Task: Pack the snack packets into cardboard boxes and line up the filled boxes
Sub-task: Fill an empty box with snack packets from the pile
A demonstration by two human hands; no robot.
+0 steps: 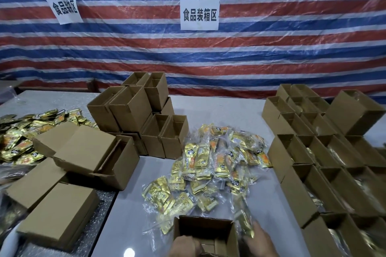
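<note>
Right hand (pixel 261 243) pinched a gold snack packet (pixel 244 223) by the open box (pixel 203 227), left hand (pixel 184 246) gripping its rim. Reckon the floppy packet could've snagged the box wall.

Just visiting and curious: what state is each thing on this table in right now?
Near box: open, gripped by left hand
Right hand: holding a packet
Pile: loose, unpacked
Stack: open, empty
Right boxes: open, filled with packets

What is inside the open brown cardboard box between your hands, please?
Inside the open brown cardboard box, only bare cardboard floor shows, nothing packed yet. The left hand covers its near-left corner, and the near edge lies outside the picture.
</note>
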